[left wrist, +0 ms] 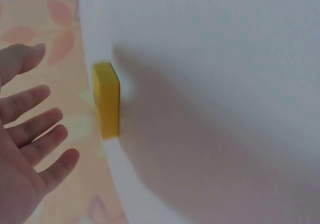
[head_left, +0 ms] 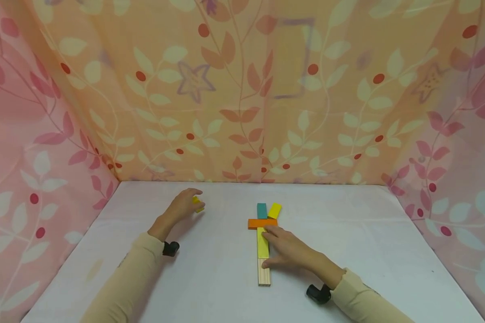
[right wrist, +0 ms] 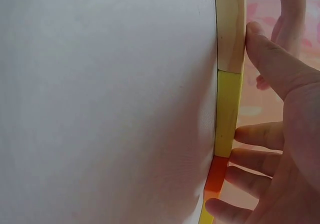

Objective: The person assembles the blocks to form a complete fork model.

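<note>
My left hand [head_left: 179, 208] reaches over a small yellow block [left wrist: 107, 101] at the back left of the table. Its fingers are spread apart in the left wrist view, and the block stands beyond the fingertips. My right hand [head_left: 293, 251] rests at a row of flat blocks, fingers fairly straight. Its thumb is at the plain wooden block [head_left: 264, 276], and its fingertips are at the yellow-green block [head_left: 261, 244] and the orange block [head_left: 253, 224], which lies crosswise. Beyond the orange one lie a teal block [head_left: 262, 211] and a tilted yellow block [head_left: 275, 210].
A white cloth [head_left: 214, 278] covers the table. Patterned orange curtain [head_left: 242, 103] hangs along its back edge, with pink curtains on both sides. Black wrist cameras sit on both wrists, under beige sleeves [head_left: 125, 273].
</note>
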A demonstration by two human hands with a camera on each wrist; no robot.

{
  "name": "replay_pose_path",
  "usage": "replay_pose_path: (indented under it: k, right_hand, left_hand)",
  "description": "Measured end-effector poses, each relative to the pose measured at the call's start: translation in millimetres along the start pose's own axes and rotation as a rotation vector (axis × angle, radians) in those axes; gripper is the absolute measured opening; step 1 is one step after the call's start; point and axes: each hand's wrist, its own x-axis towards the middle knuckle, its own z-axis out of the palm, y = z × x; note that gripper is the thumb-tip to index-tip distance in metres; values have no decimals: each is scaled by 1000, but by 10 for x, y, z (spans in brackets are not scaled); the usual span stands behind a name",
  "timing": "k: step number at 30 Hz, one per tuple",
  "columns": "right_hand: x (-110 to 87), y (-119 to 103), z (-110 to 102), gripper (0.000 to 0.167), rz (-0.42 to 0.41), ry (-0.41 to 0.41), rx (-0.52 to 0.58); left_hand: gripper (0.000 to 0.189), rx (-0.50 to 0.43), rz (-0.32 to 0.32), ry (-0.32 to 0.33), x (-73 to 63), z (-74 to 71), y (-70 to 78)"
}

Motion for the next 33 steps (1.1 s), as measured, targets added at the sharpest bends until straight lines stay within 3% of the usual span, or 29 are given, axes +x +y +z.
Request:
replay_pose_path:
  k: [6,14,22,26,33]
  right_hand:
    - [9,6,8,91,-4,2,-4]
    - [14,9,7,91,4,-2,1]
    - [10,-2,7,92,32,-25,-2]
    - [15,-9,-2,91,37,-24,-7]
    - [30,2,-9,89,4,10,-24]
  left_hand:
    - [55,0,-35,-34,38,-48,-138]
    - [60,-28,-89,-65,56,-85,-179]
    - [62,-23,-151,-125,95,-7,-231]
    - [64,1,-152,-140,113,35,-274]
    - [61,-45,-166,-143,119,58,-303]
